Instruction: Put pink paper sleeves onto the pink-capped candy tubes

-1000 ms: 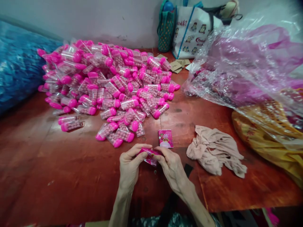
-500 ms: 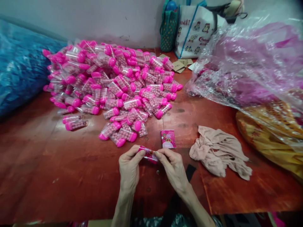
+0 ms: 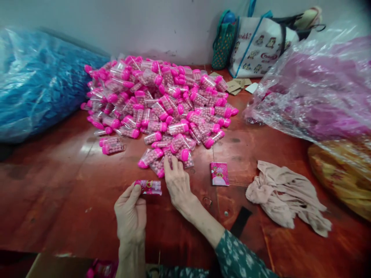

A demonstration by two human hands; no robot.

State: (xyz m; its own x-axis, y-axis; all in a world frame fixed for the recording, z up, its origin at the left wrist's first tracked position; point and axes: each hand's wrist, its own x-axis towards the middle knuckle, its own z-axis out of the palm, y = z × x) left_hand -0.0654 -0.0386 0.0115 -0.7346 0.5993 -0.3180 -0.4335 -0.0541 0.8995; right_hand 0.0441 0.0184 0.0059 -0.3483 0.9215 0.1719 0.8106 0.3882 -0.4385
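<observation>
Right hand (image 3: pixel 177 180), perhaps touching tube pile (image 3: pixel 158 110) edge — roomy tabletop (image 3: pixel 66 193) leftward

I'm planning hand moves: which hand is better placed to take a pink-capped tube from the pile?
Probably the right hand: it is at the near edge of the tube pile, while the left hand is farther off, pinching a tube in a printed label.

The bottle pile (image 3: pixel 158 126) is showing hot-pink caps (image 3: pixel 184 155); left of it, a sack (image 3: pixel 43 85) is gleaming blue; in front of it, a magenta packet (image 3: pixel 148 186) and a green, pale-flowered sleeve (image 3: pixel 243 255) are showing.
</observation>
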